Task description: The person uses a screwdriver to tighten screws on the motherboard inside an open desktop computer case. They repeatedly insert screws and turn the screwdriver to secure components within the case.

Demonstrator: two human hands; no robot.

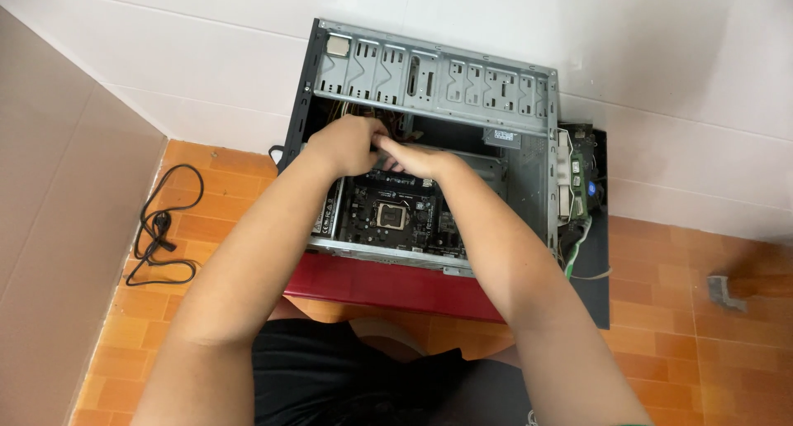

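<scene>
Both arms bare to above the elbow – no sleeves, watch or gloves visible. Left hand [351, 145], right hand [417, 159] bare too. Black garment [347, 376] below – dark fabric, lap area.

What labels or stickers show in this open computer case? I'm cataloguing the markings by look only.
Small label: on the dark drive-bay block under the metal rail, rectangular, white with dark print.
Square sticker: top left corner of the grey case frame, pale tan.
No screens or packages in view.

Bright, even light — sharp, slight edge distortion.
</scene>
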